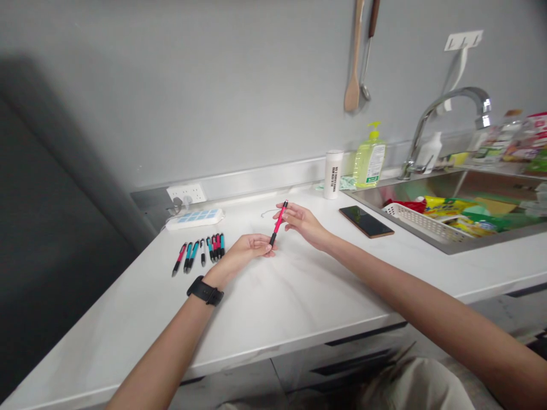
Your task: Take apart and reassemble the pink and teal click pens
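Note:
A red pen (279, 221) with a black grip and black top is held at a tilt above the white countertop (273, 307). My left hand (252, 247), below a black wristwatch, pinches its lower black end. Around the upper part of the same pen close the fingers of my right hand (303, 223). Left of my left hand lies a loose row of several pens: a red pen (179, 259), blue pens (192, 256), a white pen (203, 252), and a tight group of red and blue pens (216, 247).
A power strip (195, 218) lies behind the pens, near a wall socket (187, 193). To the right are a dark phone (366, 221), a white canister (333, 174), a soap bottle (370, 156) and a sink (453, 242) holding a white basket (421, 223) and packets, under a faucet (444, 108).

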The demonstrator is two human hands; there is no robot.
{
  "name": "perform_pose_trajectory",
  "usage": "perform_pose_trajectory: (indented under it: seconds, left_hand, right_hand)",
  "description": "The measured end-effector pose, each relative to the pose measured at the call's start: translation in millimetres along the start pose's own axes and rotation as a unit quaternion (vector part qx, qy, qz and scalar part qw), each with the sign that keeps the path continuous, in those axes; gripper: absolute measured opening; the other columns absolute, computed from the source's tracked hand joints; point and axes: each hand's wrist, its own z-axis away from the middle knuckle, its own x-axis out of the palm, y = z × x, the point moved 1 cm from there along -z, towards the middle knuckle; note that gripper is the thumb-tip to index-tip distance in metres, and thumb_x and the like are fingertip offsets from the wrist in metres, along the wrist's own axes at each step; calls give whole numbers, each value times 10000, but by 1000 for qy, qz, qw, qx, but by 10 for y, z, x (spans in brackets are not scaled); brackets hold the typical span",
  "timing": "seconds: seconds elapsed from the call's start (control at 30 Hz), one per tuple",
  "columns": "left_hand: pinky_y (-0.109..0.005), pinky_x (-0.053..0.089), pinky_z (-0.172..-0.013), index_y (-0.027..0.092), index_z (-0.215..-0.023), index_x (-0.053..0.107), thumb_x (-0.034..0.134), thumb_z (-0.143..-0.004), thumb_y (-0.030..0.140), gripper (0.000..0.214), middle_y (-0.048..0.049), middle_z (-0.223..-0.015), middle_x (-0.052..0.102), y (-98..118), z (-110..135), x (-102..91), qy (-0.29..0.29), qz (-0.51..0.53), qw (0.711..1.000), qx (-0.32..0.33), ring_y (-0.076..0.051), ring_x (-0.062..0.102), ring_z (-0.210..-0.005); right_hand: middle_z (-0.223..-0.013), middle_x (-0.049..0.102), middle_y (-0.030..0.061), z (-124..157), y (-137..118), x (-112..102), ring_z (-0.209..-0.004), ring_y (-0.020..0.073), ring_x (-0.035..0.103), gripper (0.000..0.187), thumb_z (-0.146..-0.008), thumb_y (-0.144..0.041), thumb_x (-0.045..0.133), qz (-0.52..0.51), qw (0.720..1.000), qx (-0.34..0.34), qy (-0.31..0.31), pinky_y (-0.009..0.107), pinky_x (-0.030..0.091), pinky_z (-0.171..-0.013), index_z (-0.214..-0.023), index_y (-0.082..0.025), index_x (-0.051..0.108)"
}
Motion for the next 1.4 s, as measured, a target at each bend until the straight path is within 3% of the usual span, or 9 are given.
perform_pose_trajectory:
  seconds: [0.2, 0.4, 0.6, 0.87, 1.0, 1.13, 1.4]
  left_hand:
    - [-289, 456, -791, 106, -922, 649, 740, -659, 295, 336, -116, -939, 691, -27, -3, 2, -24, 3, 1000, -5, -157, 642, -778]
    - [-293, 455, -798, 110, -918, 651, 734, -669, 301, 324, -105, -927, 688, -28, -5, 4, -18, -1, 1000, -1, -155, 641, -773]
    - [-308, 456, -809, 106, -924, 656, 730, -675, 308, 329, -119, -952, 683, -21, 3, 10, -30, 1, 1000, -4, -171, 643, -794]
    - [-311, 445, -821, 100, -934, 666, 659, -749, 343, 305, -133, -994, 668, -27, 12, 3, -76, -13, 997, 6, -163, 625, -805]
    - [-304, 439, -827, 124, -952, 656, 701, -709, 322, 317, -96, -928, 678, -33, 19, 10, -70, -15, 997, 6, -160, 622, -810]
    - [-282, 452, -769, 113, -906, 657, 740, -662, 308, 324, -70, -802, 675, -41, 8, 5, -38, -8, 999, 8, -141, 614, -724]
    - [-295, 452, -761, 100, -899, 658, 698, -705, 371, 335, -124, -926, 680, -45, 4, 6, -71, 9, 997, 10, -153, 622, -743]
  right_hand:
    - [-712, 597, -21, -12, 11, 37, -612, 93, 539, 282, -667, -311, 719, 18, 999, -6, 50, 211, 370, -515, -807, -183, 510]
    - [-882, 630, 23, 4, -49, 43, -579, 81, 494, 366, -701, -349, 673, -29, 999, -2, 13, 242, 397, -533, -1000, -194, 529]
    - [-669, 567, -33, -32, -27, 25, -496, 67, 460, 327, -609, -314, 751, 21, 998, -10, 59, 230, 372, -483, -788, -175, 514]
    - [-821, 596, 13, 1, -30, 9, -611, 85, 505, 301, -669, -306, 709, -18, 1000, -12, 3, 241, 425, -561, -904, -178, 572]
    - [-779, 570, -1, -10, -21, -10, -687, 102, 534, 312, -669, -275, 707, -3, 1000, -19, 19, 230, 430, -594, -952, -184, 615]
    - [-878, 622, 26, 6, -58, 8, -803, 135, 590, 384, -652, -245, 715, -40, 999, 4, 13, 243, 449, -665, -1017, -198, 604]
    - [-890, 630, 19, 25, -100, 23, -831, 152, 619, 392, -634, -199, 717, -106, 994, 10, 23, 269, 465, -716, -1007, -218, 595]
